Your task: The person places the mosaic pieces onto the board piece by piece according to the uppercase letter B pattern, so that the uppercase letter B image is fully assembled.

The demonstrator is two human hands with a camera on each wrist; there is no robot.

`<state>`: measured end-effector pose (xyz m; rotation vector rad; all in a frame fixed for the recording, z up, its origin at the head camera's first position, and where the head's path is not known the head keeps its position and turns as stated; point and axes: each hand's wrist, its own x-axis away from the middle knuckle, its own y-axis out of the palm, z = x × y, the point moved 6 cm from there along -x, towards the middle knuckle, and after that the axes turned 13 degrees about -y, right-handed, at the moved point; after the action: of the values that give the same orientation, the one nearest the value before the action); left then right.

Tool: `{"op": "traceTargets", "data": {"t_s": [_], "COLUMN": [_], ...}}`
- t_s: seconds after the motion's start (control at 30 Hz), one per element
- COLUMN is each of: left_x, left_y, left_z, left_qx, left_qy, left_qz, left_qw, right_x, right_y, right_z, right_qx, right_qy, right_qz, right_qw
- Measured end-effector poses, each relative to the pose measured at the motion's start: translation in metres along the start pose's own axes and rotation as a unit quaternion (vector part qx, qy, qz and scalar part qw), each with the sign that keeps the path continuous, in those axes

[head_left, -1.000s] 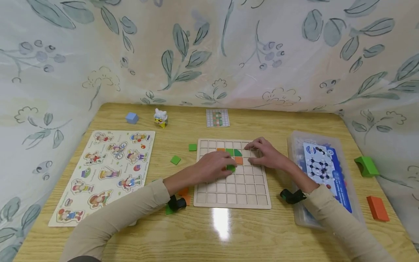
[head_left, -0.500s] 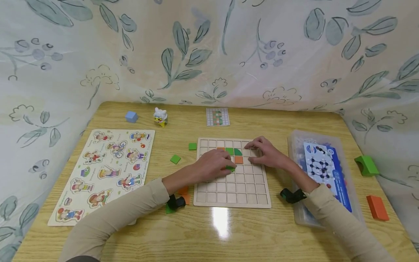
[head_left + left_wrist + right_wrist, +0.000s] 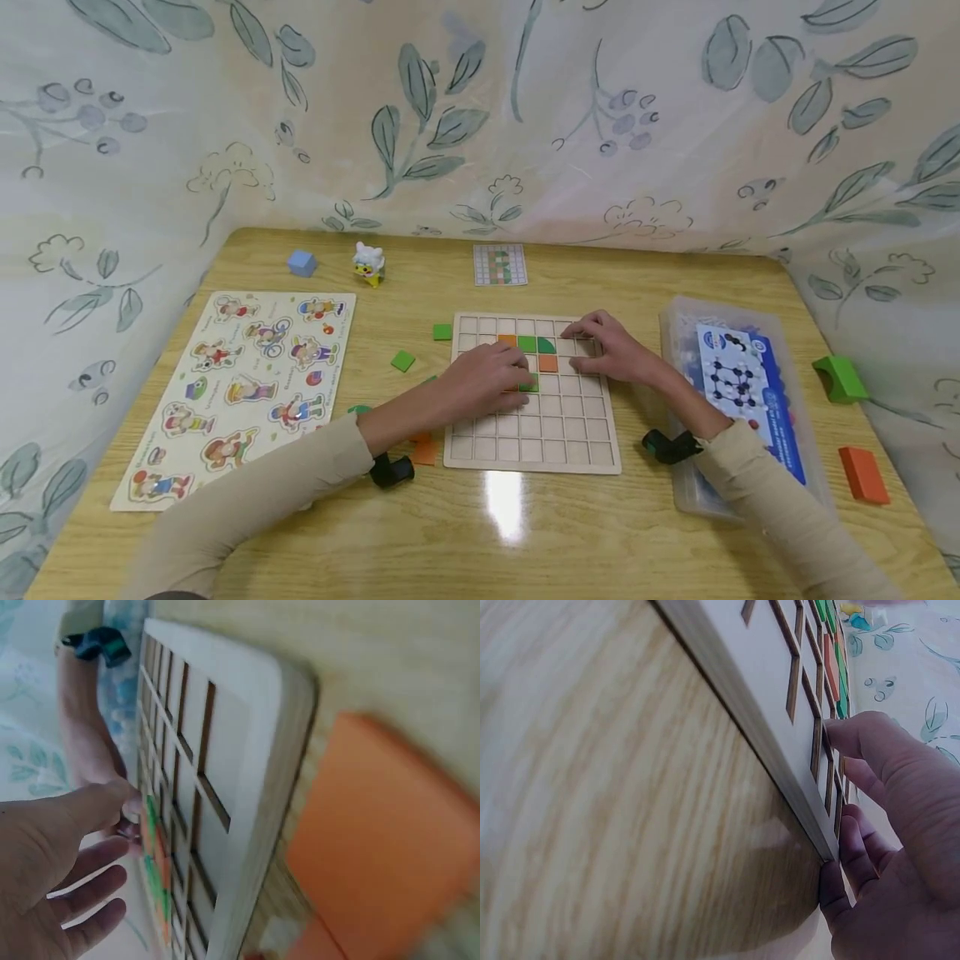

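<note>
since the frame a second before, my left forearm had slid back toward me, uncovering the loose orange tile (image 3: 424, 450) by the board's near-left corner; both hands barely shifted.

nearest, that orange tile lay just off the grid board (image 3: 532, 454), and the left wrist view showed it close against the board's edge. my left hand (image 3: 491, 381) rested on the board with fingers bent over a green tile (image 3: 530, 384), apparently pinching it at a cell just under the row of placed pieces (i could not tell if the tile was seated or only resting on the ribs). my right hand (image 3: 607, 348) lay flat on the board's far-right cells, fingers loosely spread, holding nothing, steadying the frame.

further back, orange (image 3: 507, 340), green and quarter-round pieces filled the second row, with the pattern card (image 3: 500, 265) beyond.

i judged the risk was the green tile catching crooked on a rib and nudging the placed orange piece (image 3: 548, 363) beside it. a sleeve drag could also sweep the loose tile away.
</note>
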<state>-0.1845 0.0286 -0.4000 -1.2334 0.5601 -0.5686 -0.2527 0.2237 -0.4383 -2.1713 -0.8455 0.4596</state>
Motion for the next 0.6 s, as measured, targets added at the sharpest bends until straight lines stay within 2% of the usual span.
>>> {"op": "traceTargets", "data": {"t_s": [0.13,0.23,0.43,0.6], "left_x": [0.027,0.051,0.091,0.116], "left_y": [-0.013,-0.023,-0.035,-0.037], "left_z": [-0.011,-0.030,-0.081,-0.106], "left_qx": [0.029,0.062,0.098,0.130], "left_qy": [-0.016,-0.052,-0.156,-0.203], "left_qz": [0.013,0.010,0.001,0.000], "left_qw": [0.9994,0.9967,0.9829,0.9705], "right_x": [0.000,0.001,0.001,0.000], "right_y": [-0.002,-0.003,-0.003,-0.002], "right_z": [0.001,0.000,-0.003,-0.004], "right_qx": [0.006,0.005,0.003,0.003], "right_qy": [0.003,0.005,0.003,0.001], "right_qz": [0.000,0.000,0.001,0.002], "right_qw": [1.000,1.000,1.000,1.000]}}
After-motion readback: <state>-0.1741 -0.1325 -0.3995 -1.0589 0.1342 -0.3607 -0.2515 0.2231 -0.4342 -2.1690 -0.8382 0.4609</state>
